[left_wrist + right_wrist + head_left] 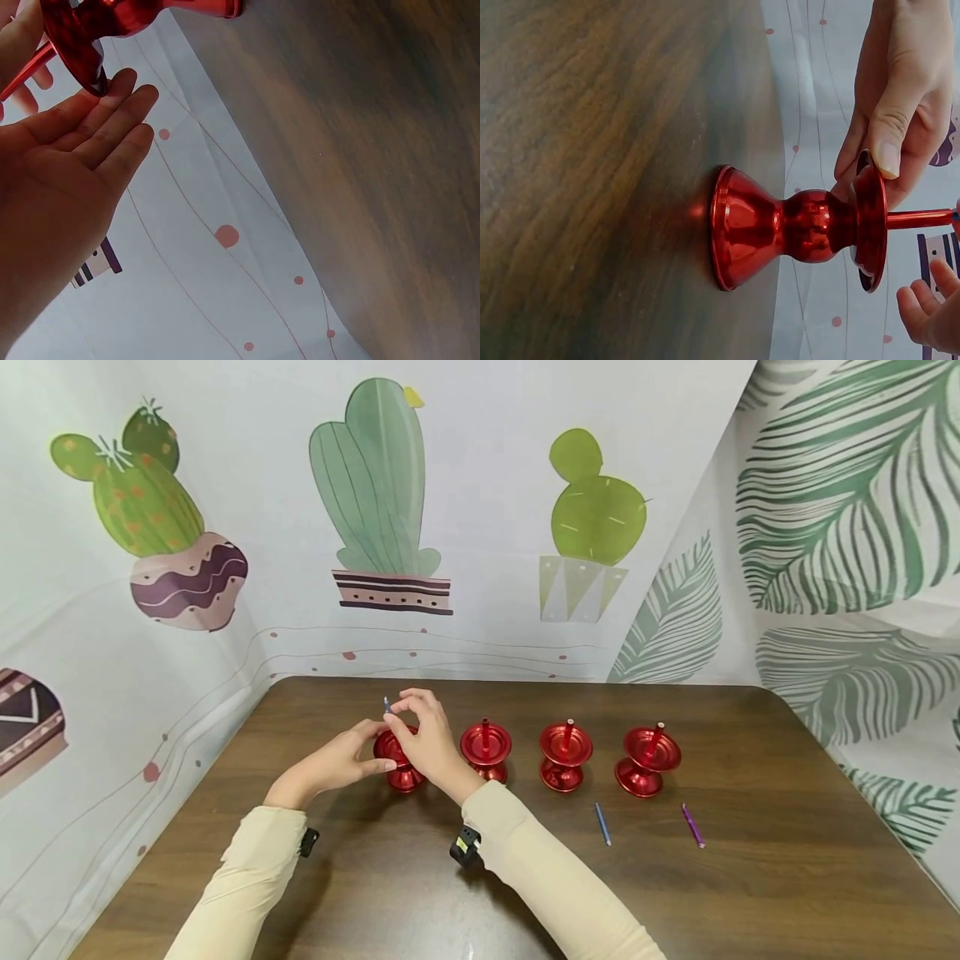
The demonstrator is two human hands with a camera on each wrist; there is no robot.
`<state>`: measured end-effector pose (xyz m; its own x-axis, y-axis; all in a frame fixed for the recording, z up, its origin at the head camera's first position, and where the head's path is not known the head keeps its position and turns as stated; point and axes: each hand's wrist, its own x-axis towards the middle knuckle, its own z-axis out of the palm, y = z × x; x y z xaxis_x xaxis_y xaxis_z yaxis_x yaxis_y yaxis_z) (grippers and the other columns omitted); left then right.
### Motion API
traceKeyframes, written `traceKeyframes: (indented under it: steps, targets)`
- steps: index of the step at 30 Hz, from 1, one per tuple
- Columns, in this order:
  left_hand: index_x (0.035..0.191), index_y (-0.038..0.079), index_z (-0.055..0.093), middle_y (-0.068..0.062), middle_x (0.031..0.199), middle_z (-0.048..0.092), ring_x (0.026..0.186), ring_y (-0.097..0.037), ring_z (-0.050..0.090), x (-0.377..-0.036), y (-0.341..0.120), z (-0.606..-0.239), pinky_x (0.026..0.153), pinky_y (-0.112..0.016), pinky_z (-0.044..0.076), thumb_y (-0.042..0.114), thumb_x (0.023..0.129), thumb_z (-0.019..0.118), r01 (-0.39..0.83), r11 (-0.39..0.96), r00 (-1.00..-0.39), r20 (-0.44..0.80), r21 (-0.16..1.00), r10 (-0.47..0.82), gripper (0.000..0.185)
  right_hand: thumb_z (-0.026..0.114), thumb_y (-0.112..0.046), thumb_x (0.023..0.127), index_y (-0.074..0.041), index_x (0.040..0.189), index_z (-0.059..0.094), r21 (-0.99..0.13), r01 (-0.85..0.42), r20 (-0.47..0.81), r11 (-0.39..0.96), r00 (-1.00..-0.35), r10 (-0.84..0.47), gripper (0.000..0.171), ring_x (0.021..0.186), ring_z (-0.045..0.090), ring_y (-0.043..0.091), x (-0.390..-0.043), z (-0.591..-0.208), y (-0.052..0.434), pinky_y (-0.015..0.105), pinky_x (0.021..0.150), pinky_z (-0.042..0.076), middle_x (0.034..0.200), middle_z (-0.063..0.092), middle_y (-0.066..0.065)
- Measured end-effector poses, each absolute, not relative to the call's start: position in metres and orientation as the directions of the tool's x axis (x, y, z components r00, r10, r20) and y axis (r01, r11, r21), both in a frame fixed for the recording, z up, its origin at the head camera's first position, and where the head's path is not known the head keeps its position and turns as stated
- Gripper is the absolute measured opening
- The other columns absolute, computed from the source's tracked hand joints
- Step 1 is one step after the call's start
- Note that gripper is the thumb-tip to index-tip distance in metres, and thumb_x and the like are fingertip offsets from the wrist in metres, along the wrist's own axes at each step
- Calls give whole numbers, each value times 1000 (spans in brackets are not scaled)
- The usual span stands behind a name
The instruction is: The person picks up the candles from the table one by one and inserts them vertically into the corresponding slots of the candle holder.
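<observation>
My left hand [341, 767] grips the dish rim of the leftmost red metallic candlestick [810, 225], its thumb on the near side. The candlestick stands upright on the table. Over its dish, my right hand [429, 735] pinches a thin blue candle [387, 704] between thumb and fingers, close at the top of the red stem [919, 218]. In the right wrist view only a bit of blue shows there, and the right fingers partly hide the dish in the head view. The left wrist view shows the left fingers stretched out along the dish [75, 56].
Three more red candlesticks, the second [486, 746], third [566, 752] and fourth [648, 756], stand in a row to the right. Before them lie a blue candle [603, 824] and a purple candle [693, 826] on the brown table [525, 893]. A cactus-print cloth [495, 527] hangs behind.
</observation>
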<state>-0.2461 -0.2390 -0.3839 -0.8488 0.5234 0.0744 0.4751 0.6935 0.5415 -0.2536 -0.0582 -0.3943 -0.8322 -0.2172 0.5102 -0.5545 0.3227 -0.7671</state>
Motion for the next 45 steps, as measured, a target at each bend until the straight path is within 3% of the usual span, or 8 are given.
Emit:
traceKeyframes:
  steps: [8, 16, 21, 27, 32, 36, 40, 45]
  targets:
    - [135, -8, 45, -24, 130, 52, 124, -40, 48, -246, -238, -385, 102, -56, 37, 27, 87, 72, 472, 695, -849, 70, 543, 523, 64, 66, -18, 92, -8, 95, 70, -758, -576, 537, 305, -817, -208, 11, 113, 50, 26, -252, -395, -53, 40, 85, 48, 125, 55, 8]
    - [133, -8, 47, -22, 127, 53, 122, -40, 50, -246, -236, -385, 101, -55, 39, 25, 88, 71, 480, 693, -845, 73, 538, 529, 62, 68, -18, 91, -7, 94, 70, -767, -580, 545, 274, -814, -199, 12, 114, 49, 26, -253, -401, -50, 47, 87, 48, 125, 55, 7]
    - [132, -8, 48, -22, 125, 54, 121, -40, 50, -246, -233, -384, 101, -56, 39, 25, 88, 71, 486, 690, -843, 81, 537, 531, 60, 67, -19, 92, -8, 97, 70, -757, -571, 539, 318, -820, -190, 13, 114, 50, 26, -251, -402, -50, 44, 88, 48, 125, 55, 6]
    - [133, -9, 45, -24, 127, 49, 123, -42, 46, -244, -232, -386, 101, -59, 36, 26, 90, 69, 477, 676, -844, 77, 562, 531, 60, 65, -26, 93, -9, 127, 57, -734, -524, 437, 433, -852, -289, 39, 124, 45, 24, -242, -398, -45, 39, 100, 43, 134, 49, 8]
    - [139, -10, 37, -28, 135, 43, 128, -45, 40, -242, -237, -388, 102, -60, 34, 25, 90, 69, 471, 664, -851, 101, 581, 515, 68, 63, -26, 94, -9, 144, 40, -730, -544, 406, 415, -833, -377, 57, 133, 41, 22, -232, -389, -38, 41, 107, 37, 142, 43, 9]
    - [144, -8, 31, -29, 139, 40, 130, -45, 38, -237, -241, -385, 102, -62, 33, 24, 90, 69, 462, 668, -872, 163, 584, 461, 73, 59, -28, 96, -8, 147, 36, -707, -592, 430, 387, -794, -430, 59, 136, 38, 20, -225, -382, -34, 40, 110, 33, 147, 40, 9]
    - [142, -7, 34, -27, 135, 45, 127, -43, 42, -229, -240, -379, 101, -61, 35, 20, 92, 66, 474, 689, -880, 304, 548, 364, 66, 57, -31, 98, -8, 149, 34, -683, -623, 441, 381, -768, -464, 60, 139, 33, 19, -215, -372, -28, 39, 112, 30, 151, 37, 9]
    - [136, -6, 43, -24, 126, 52, 120, -41, 48, -215, -233, -366, 99, -58, 37, 10, 90, 67, 532, 690, -804, 548, 490, 231, 54, 53, -36, 99, -14, 151, 30, -686, -622, 418, 376, -761, -496, 61, 143, 24, 17, -200, -356, -15, 43, 113, 27, 155, 32, 3]
